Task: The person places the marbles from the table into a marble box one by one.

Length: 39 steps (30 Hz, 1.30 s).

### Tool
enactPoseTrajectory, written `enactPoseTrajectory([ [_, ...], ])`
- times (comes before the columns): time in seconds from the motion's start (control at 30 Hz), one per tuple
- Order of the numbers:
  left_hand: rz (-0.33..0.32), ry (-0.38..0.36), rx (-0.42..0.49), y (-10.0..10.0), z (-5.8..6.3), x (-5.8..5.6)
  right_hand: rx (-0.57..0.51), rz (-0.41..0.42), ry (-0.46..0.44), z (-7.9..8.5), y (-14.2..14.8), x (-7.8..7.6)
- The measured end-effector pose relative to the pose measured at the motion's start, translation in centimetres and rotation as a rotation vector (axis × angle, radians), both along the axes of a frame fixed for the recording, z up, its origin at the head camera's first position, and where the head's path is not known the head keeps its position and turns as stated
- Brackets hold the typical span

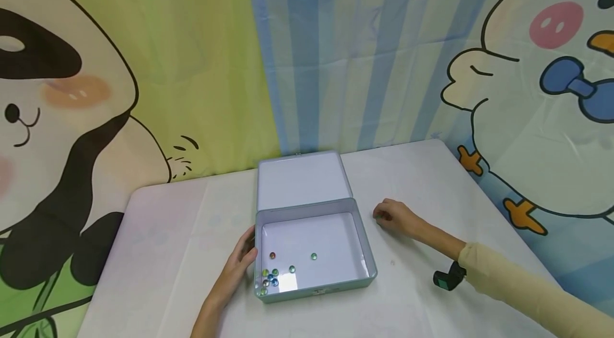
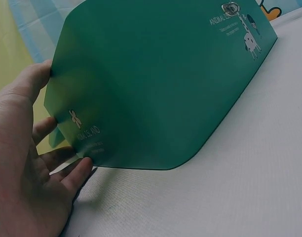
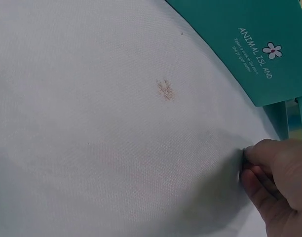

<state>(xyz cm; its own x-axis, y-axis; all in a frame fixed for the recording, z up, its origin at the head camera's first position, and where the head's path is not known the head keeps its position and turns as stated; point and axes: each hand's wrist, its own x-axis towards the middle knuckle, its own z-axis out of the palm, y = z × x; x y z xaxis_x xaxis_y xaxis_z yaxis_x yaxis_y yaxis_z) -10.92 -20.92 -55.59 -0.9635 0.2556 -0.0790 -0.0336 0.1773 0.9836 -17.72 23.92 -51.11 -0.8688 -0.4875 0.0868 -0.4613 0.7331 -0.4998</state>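
A shallow, hinged tin box (image 1: 316, 287), green outside and white inside, stands with its lid (image 1: 302, 180) laid back. Several glass marbles lie in it, mostly in the near left corner, with a reddish marble (image 1: 272, 255) and a green marble (image 1: 314, 256) apart from them. My left hand (image 1: 233, 268) rests against the box's left side, its fingers (image 2: 81, 173) spread along the edge. To the right of the box, my right hand (image 1: 395, 216) is low over the table, thumb and fingertips (image 3: 257, 150) pinching a small greenish marble, mostly hidden.
A white cloth covers the table (image 1: 168, 252). Behind it hang printed curtains with a panda (image 1: 62, 114) and a white bird figure (image 1: 542, 141). A brownish speck patch (image 3: 166, 90) marks the cloth. A black wrist device (image 1: 449, 276) sits under my right sleeve.
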Motion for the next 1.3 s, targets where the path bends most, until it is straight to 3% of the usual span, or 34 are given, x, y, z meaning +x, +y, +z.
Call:
enactPoseTrajectory([
  [0.6,-0.035,0.025,0.000,-0.1,0.0,-0.1,-0.015,0.008,0.007,0.1,-0.1,0.2],
  [0.87,-0.023,-0.002,0.011,0.0,0.0,0.0,-0.098,0.037,0.029,2.5,-0.8,1.1],
  [1.3,-0.026,-0.008,0.016,0.0,0.2,0.0,-0.168,0.063,-0.018,5.4,-1.9,2.5],
])
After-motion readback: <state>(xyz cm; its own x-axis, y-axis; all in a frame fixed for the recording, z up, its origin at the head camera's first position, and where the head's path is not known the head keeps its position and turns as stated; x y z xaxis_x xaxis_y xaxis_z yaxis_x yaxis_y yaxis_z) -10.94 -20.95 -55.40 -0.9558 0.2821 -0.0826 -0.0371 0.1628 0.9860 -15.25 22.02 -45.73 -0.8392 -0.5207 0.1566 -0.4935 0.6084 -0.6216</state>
